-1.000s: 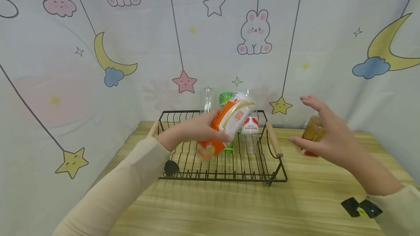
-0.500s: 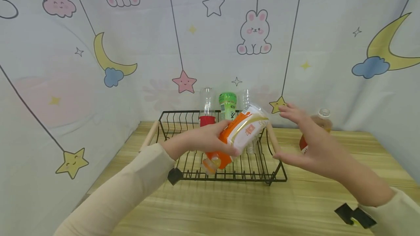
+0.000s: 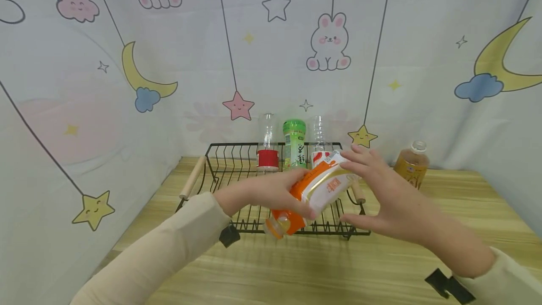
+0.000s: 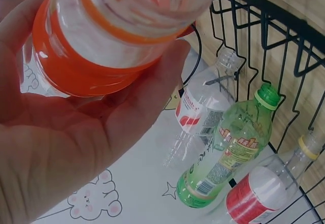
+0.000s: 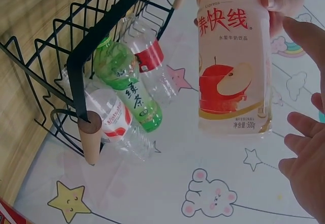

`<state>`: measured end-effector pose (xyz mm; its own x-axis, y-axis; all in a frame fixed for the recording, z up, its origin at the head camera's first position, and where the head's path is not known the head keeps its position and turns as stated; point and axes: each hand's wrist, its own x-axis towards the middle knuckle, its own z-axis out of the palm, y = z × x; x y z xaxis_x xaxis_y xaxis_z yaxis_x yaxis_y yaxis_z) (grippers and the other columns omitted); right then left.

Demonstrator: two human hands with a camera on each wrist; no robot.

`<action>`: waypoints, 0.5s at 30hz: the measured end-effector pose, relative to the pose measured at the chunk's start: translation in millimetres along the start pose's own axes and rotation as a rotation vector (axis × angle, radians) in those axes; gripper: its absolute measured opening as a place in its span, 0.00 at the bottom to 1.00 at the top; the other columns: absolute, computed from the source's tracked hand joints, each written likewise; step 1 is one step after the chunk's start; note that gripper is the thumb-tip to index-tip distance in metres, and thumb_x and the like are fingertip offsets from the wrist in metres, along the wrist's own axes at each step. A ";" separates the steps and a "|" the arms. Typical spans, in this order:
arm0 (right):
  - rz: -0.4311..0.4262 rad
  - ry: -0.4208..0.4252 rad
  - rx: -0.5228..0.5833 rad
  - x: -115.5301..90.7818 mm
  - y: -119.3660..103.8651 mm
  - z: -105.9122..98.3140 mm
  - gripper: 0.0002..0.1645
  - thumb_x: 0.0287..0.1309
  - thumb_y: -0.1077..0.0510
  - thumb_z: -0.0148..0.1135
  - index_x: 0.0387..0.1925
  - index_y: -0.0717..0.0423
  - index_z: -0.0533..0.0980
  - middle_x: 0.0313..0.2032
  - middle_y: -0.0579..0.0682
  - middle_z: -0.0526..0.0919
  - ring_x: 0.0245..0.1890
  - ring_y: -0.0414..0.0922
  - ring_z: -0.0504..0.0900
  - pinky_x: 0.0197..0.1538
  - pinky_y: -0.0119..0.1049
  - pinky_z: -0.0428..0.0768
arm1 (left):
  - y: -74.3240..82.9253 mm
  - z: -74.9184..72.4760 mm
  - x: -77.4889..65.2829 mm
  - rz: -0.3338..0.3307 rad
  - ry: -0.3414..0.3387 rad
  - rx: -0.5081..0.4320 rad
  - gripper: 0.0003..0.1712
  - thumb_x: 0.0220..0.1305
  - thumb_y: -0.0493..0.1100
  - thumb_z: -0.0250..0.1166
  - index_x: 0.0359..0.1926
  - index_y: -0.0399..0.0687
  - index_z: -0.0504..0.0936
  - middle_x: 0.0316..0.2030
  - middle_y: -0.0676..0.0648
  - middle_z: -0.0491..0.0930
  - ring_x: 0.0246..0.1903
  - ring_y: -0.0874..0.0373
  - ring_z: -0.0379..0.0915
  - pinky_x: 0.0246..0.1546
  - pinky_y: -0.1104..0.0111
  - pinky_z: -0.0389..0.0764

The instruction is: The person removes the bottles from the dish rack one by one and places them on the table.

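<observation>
From my feed, the left hand (image 3: 279, 196), wrapped around the orange-and-white bottle (image 3: 326, 192), has swung it toward the right hand (image 3: 394, 204), neck tipped down. The right hand has moved in too, fingers spread and grasping nothing, just beside the bottle's base. I judge that this puts the bottle, between both hands, within easy reach of either.

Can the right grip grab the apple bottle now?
Probably yes: the right grip is spread beside the apple bottle, with nothing visible between them. The left grip holds it but leaves the nearer end free.
</observation>
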<state>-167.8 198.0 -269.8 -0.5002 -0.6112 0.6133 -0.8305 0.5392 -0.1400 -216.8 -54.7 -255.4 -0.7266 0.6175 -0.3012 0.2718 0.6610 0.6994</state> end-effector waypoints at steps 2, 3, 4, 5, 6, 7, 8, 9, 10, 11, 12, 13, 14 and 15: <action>0.002 -0.012 -0.001 -0.7 -1.2 2.2 0.47 0.54 0.30 0.59 0.66 0.55 0.64 0.69 0.50 0.62 0.73 0.50 0.52 0.74 0.32 0.43 | 0.9 1.8 -0.1 0.003 -0.013 0.006 0.41 0.53 0.53 0.73 0.64 0.54 0.62 0.44 0.51 0.75 0.40 0.56 0.77 0.38 0.66 0.82; -0.006 -0.013 0.000 -0.9 -1.7 3.5 0.46 0.54 0.31 0.60 0.65 0.55 0.65 0.69 0.51 0.63 0.73 0.51 0.52 0.75 0.33 0.43 | 1.4 2.6 -0.4 0.002 -0.020 0.012 0.41 0.54 0.53 0.73 0.65 0.54 0.62 0.44 0.52 0.75 0.40 0.56 0.77 0.38 0.66 0.82; -0.015 -0.013 0.001 -1.2 -2.2 4.9 0.46 0.54 0.31 0.60 0.64 0.55 0.65 0.68 0.51 0.64 0.73 0.51 0.53 0.75 0.34 0.43 | 2.0 3.3 -0.6 0.002 -0.029 0.014 0.42 0.54 0.53 0.72 0.65 0.54 0.61 0.44 0.52 0.75 0.40 0.56 0.77 0.38 0.67 0.82; -0.028 -0.014 0.003 -1.4 -2.6 6.4 0.45 0.54 0.32 0.60 0.64 0.56 0.66 0.68 0.52 0.65 0.73 0.51 0.54 0.75 0.34 0.43 | 2.4 4.0 -0.7 0.004 -0.038 0.014 0.42 0.54 0.53 0.72 0.66 0.54 0.61 0.44 0.52 0.75 0.40 0.56 0.77 0.38 0.67 0.82; -0.042 -0.015 0.004 -1.7 -3.1 7.9 0.44 0.54 0.32 0.61 0.63 0.56 0.67 0.67 0.53 0.66 0.73 0.51 0.54 0.75 0.36 0.42 | 2.9 4.6 -1.0 0.007 -0.048 0.011 0.42 0.54 0.53 0.72 0.66 0.54 0.60 0.44 0.52 0.75 0.40 0.56 0.77 0.38 0.67 0.82; -0.047 -0.023 0.001 -2.0 -3.6 9.2 0.44 0.54 0.33 0.62 0.63 0.56 0.67 0.67 0.53 0.66 0.72 0.51 0.55 0.75 0.35 0.42 | 3.1 5.2 -1.2 0.009 -0.058 0.005 0.42 0.55 0.52 0.72 0.66 0.54 0.60 0.44 0.52 0.74 0.40 0.56 0.77 0.37 0.67 0.82; -0.055 -0.031 -0.002 -2.4 -4.1 10.5 0.44 0.54 0.33 0.63 0.63 0.56 0.67 0.67 0.53 0.66 0.72 0.52 0.56 0.75 0.35 0.42 | 3.3 5.8 -1.3 0.013 -0.066 0.004 0.42 0.55 0.52 0.72 0.66 0.54 0.60 0.44 0.52 0.74 0.40 0.56 0.77 0.37 0.67 0.82; -0.062 -0.040 -0.004 -2.7 -4.5 11.8 0.43 0.53 0.35 0.66 0.62 0.56 0.68 0.67 0.53 0.66 0.72 0.53 0.57 0.75 0.35 0.42 | 3.5 6.4 -1.4 0.017 -0.074 0.002 0.42 0.55 0.52 0.72 0.66 0.54 0.60 0.44 0.52 0.75 0.40 0.56 0.77 0.37 0.67 0.82; -0.063 -0.053 -0.011 -3.2 -5.1 13.0 0.43 0.51 0.36 0.68 0.62 0.55 0.68 0.67 0.53 0.66 0.71 0.53 0.57 0.75 0.35 0.42 | 3.5 7.1 -1.4 0.019 -0.082 0.001 0.42 0.55 0.52 0.72 0.66 0.54 0.60 0.44 0.52 0.75 0.40 0.56 0.77 0.37 0.67 0.82; -0.064 -0.067 -0.021 -3.8 -5.5 14.2 0.44 0.49 0.38 0.71 0.63 0.55 0.68 0.67 0.53 0.66 0.71 0.54 0.58 0.75 0.35 0.42 | 3.5 7.7 -1.3 0.021 -0.088 0.003 0.41 0.55 0.52 0.72 0.65 0.54 0.61 0.43 0.52 0.75 0.40 0.56 0.77 0.37 0.67 0.82; -0.060 -0.080 -0.032 -4.4 -6.0 15.2 0.45 0.47 0.40 0.73 0.63 0.54 0.68 0.67 0.52 0.66 0.71 0.54 0.58 0.75 0.35 0.41 | 3.5 8.3 -1.2 0.022 -0.095 0.005 0.41 0.55 0.53 0.71 0.65 0.54 0.61 0.43 0.52 0.75 0.40 0.56 0.77 0.37 0.67 0.82; -0.063 -0.093 -0.044 -4.9 -6.3 16.4 0.46 0.44 0.41 0.75 0.63 0.54 0.68 0.67 0.52 0.66 0.70 0.56 0.59 0.75 0.35 0.41 | 3.4 8.9 -1.1 0.022 -0.101 0.008 0.40 0.55 0.53 0.71 0.64 0.54 0.61 0.43 0.52 0.75 0.39 0.56 0.77 0.37 0.67 0.82; -0.071 -0.099 -0.053 -5.3 -6.4 17.7 0.47 0.42 0.43 0.77 0.62 0.54 0.69 0.67 0.52 0.67 0.69 0.56 0.61 0.75 0.36 0.41 | 3.3 9.5 -0.9 0.024 -0.107 0.011 0.40 0.55 0.53 0.71 0.64 0.54 0.62 0.43 0.52 0.75 0.39 0.56 0.77 0.37 0.67 0.82; -0.082 -0.101 -0.063 -5.6 -6.5 19.0 0.48 0.40 0.44 0.78 0.62 0.54 0.69 0.66 0.52 0.68 0.68 0.57 0.62 0.75 0.37 0.41 | 3.2 10.1 -0.8 0.024 -0.115 0.011 0.39 0.55 0.53 0.71 0.64 0.54 0.62 0.43 0.51 0.76 0.39 0.56 0.77 0.37 0.67 0.82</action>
<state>-164.2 186.9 -287.1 -0.4562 -0.7082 0.5387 -0.8542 0.5183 -0.0420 -209.0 -48.8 -259.5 -0.6429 0.6778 -0.3567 0.2961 0.6495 0.7003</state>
